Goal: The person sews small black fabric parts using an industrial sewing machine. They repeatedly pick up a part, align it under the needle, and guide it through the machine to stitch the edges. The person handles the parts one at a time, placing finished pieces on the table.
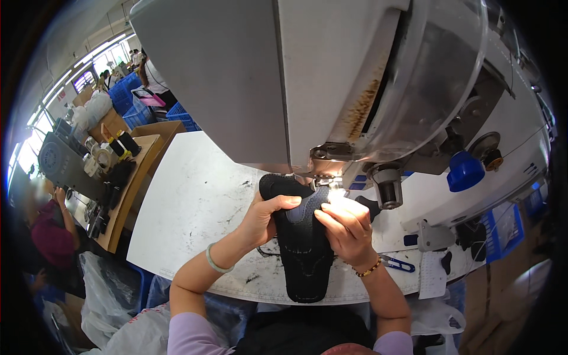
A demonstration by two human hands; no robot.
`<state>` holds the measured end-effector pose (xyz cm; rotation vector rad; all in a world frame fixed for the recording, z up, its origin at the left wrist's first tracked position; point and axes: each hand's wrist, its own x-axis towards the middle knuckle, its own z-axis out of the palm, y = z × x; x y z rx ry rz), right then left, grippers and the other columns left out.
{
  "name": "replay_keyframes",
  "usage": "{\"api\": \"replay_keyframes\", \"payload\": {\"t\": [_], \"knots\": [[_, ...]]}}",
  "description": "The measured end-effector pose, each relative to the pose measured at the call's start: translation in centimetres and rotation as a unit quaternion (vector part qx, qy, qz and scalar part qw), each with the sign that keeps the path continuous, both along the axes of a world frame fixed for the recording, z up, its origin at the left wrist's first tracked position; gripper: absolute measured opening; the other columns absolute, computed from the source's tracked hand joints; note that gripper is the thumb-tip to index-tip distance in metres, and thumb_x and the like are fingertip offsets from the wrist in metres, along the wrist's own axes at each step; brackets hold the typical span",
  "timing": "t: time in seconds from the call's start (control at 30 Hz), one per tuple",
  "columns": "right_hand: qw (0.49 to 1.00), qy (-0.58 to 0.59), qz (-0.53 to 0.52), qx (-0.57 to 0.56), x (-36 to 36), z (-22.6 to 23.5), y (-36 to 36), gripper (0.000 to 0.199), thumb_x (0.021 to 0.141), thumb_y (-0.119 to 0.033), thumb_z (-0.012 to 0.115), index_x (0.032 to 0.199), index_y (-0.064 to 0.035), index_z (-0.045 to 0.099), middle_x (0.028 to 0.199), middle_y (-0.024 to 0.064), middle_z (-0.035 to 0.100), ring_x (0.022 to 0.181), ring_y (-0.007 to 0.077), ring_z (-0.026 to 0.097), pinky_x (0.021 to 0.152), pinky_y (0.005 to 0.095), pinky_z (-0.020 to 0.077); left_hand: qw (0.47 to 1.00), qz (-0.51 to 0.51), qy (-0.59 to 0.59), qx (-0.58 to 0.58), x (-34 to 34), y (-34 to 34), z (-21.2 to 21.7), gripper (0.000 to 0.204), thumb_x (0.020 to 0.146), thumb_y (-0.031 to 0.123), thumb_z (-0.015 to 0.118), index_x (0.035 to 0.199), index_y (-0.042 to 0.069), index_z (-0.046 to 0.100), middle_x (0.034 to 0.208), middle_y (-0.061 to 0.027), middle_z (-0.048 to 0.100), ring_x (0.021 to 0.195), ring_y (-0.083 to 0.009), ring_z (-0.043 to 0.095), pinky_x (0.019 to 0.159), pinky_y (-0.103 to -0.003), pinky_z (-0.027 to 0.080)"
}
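A long black shoe upper piece (305, 260) with a grey mesh patch lies on the white worktable (195, 201), its far end under the needle area of a large white sewing machine (331, 77). My left hand (266, 219) pinches its left edge, thumb laid across the grey patch. My right hand (346, 228) presses on the piece's right side, right beside the lit presser foot (324, 180). A pale green bangle is on my left wrist and a beaded bracelet on my right.
Blue thread snips (397, 264) lie on the table to the right of my right wrist. A wooden bench with thread cones (124, 145) stands to the left, where another person in a dark red top (50, 234) works. Blue crates (127, 103) are stacked further back.
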<state>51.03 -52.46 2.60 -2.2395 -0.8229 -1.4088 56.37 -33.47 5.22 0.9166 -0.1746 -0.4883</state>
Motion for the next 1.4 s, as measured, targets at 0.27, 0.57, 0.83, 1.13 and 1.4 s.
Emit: {"api": "replay_keyframes", "payload": {"t": [0.27, 0.57, 0.83, 1.13, 1.4], "knots": [[1.0, -0.02, -0.01, 0.011, 0.1, 0.4, -0.8, 0.032, 0.072, -0.01, 0.068, 0.102, -0.0188, 0.068, 0.106, -0.01, 0.061, 0.085, 0.0102, 0.051, 0.078, 0.0308, 0.0395, 0.999, 0.038, 0.003, -0.021, -1.4, -1.0, 0.2, 0.021, 0.08, 0.003, 0.061, 0.101, -0.001, 0.06, 0.092, -0.0074, 0.064, 0.083, -0.0158, 0.063, 0.076, -0.03, 0.053], [0.996, 0.045, 0.062, 0.05, 0.4, 1.1, -1.9, 0.019, 0.071, -0.011, 0.07, 0.09, -0.0089, 0.068, 0.097, 0.0033, 0.066, 0.084, 0.0207, 0.056, 0.076, 0.0315, 0.0449, 0.995, 0.068, -0.057, -0.039, -2.5, -1.9, -0.5, 0.019, 0.081, 0.003, 0.064, 0.1, 0.0, 0.061, 0.09, -0.0054, 0.064, 0.083, -0.0129, 0.062, 0.075, -0.027, 0.051], [0.97, 0.162, 0.122, 0.132, 1.4, -0.2, -3.8, 0.02, 0.074, -0.009, 0.07, 0.094, -0.0046, 0.067, 0.102, 0.0121, 0.067, 0.091, 0.023, 0.063, 0.079, 0.03, 0.0476, 0.976, 0.14, -0.159, 0.054, -3.8, -3.4, -0.4, 0.017, 0.084, 0.008, 0.066, 0.098, -0.001, 0.062, 0.088, -0.003, 0.065, 0.078, -0.0089, 0.06, 0.071, -0.024, 0.049], [0.938, 0.209, 0.182, 0.207, 1.8, 0.2, -3.9, 0.029, 0.069, -0.001, 0.071, 0.097, -0.0041, 0.068, 0.102, 0.011, 0.067, 0.091, 0.0199, 0.062, 0.083, 0.03, 0.0488, 0.938, 0.188, -0.249, 0.151, -3.8, -4.0, 1.2, 0.018, 0.084, 0.008, 0.066, 0.098, -0.002, 0.06, 0.087, -0.0045, 0.065, 0.078, -0.0094, 0.06, 0.069, -0.023, 0.049], [0.956, 0.2, 0.144, 0.159, 1.7, 0.7, -4.0, 0.034, 0.068, 0.013, 0.056, 0.095, -0.0032, 0.069, 0.102, 0.0123, 0.067, 0.09, 0.022, 0.063, 0.084, 0.0304, 0.0484, 0.952, 0.157, -0.212, 0.153, -2.3, -3.1, 1.5, 0.02, 0.082, 0.009, 0.067, 0.098, 0.0, 0.058, 0.087, -0.0032, 0.063, 0.077, -0.0097, 0.059, 0.07, -0.023, 0.049]]}}
